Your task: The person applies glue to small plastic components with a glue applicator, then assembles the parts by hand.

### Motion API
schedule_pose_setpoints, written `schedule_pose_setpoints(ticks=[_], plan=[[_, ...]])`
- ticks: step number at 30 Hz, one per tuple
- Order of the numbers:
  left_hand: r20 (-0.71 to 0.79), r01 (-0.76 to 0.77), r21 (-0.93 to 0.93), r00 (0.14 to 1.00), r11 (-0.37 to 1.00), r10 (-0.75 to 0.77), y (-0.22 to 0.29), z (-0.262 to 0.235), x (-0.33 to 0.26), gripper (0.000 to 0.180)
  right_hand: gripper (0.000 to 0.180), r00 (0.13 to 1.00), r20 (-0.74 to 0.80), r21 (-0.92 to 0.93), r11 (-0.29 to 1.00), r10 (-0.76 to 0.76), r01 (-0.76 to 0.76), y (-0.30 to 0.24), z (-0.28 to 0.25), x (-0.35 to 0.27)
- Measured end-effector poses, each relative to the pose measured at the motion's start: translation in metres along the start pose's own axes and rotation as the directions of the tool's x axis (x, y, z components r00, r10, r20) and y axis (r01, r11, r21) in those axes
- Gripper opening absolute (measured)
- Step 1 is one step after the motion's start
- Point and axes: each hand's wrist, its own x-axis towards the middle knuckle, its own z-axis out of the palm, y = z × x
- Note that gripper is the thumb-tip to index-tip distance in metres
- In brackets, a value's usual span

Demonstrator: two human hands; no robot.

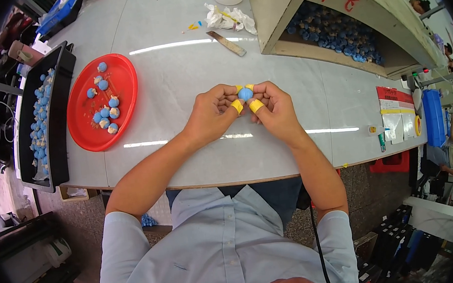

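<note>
While both hands meet over the white table [187, 69], the left hand [214, 114] and right hand [273, 109] pinch one small blue ball [245, 93] between yellow-taped fingertips [238, 106]. A red plate [122, 75] of similar balls lies at nine o'clock.

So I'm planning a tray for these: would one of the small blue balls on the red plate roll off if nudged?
Probably. The blue balls look round, so a nudge should set one rolling, though their pale caps may stop it. The red plate has a raised rim that likely contains them. They look light: the fingers pinch one easily.
</note>
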Motion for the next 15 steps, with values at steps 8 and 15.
schedule_pose_setpoints(ticks=[8, 15], plan=[[-0.011, 0.021, -0.032, 1.000, 0.999, -0.021, 0.0009, -0.0016, 0.0009, 0.027, 0.018, 0.999, 0.011, -0.015, 0.999, -0.036, 0.037, 0.0008, -0.0006, -0.0011], [0.033, 0.063, 0.040, 0.997, 0.997, -0.064, 0.0024, -0.0055, 0.0007, 0.025, 0.019, 1.000, 0.012, -0.038, 0.999, -0.012, 0.012, 0.0001, 0.0005, -0.0007]])
